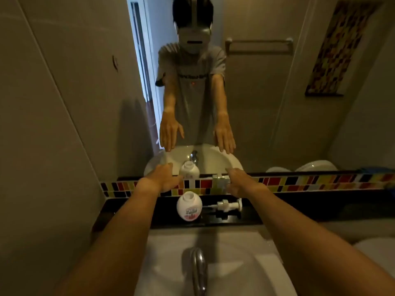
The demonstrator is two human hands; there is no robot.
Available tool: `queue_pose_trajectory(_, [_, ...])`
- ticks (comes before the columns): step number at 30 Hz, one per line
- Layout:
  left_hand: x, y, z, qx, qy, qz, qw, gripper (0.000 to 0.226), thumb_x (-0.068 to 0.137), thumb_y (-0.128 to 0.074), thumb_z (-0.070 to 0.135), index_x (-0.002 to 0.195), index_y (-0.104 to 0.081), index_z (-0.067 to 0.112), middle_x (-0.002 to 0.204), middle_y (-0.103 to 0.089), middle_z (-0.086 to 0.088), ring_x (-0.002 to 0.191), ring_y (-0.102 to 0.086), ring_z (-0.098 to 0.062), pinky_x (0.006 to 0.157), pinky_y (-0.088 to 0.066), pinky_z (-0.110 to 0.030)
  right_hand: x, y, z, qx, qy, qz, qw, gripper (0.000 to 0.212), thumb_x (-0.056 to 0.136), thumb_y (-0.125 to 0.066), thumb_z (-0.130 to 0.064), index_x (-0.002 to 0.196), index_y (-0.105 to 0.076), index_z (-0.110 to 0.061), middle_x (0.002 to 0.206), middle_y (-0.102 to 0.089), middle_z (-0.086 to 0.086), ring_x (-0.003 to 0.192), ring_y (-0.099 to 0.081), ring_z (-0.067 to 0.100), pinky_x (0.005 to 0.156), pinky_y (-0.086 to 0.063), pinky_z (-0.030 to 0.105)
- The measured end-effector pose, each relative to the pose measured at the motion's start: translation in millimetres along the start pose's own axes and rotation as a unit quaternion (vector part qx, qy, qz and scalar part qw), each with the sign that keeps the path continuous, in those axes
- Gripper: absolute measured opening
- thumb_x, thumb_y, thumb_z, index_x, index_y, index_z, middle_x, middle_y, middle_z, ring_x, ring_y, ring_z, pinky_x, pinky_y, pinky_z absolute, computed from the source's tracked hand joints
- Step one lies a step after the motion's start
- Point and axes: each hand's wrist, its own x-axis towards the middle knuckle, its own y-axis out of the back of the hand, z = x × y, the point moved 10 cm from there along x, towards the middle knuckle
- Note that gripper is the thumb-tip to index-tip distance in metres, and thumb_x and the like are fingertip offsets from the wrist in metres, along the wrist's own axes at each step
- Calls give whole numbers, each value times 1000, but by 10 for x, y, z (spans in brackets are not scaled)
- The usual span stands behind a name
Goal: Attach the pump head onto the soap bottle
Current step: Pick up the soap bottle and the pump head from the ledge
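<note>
On the dark surface behind the sink, under the mirror, nothing of the job looks done yet. Furthest left, the left hand reaches out flat above the ledge, its fingers loosely apart and empty, just up and left of the soap bottle without touching it. The bottle stands upright in the middle with its neck open and no cap on it. Just to its right the pump head lies on its side, dip tube pointing toward the bottle, close but apart from it. Furthest right, the right hand hovers above and slightly beyond the pump, fingers spread and holding nothing. What is left, by my judgement, is everything: pick up the pump, steady the bottle, feed the tube into the neck and screw the collar down.
</note>
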Motion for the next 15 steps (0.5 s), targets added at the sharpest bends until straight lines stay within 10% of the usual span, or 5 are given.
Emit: queue_pose_trajectory(15, [285, -1183, -491, -98, -41, -31, 994, 77, 64, -83, 42, 129, -49, 20, 129, -62, -3, 117, -60, -21, 97, -53, -40, 308, -1189, 377, -101, -33, -26, 994, 62, 81, -67, -11, 138, -43, -16, 135, -53, 13, 132, -45, 36, 116, -23, 57])
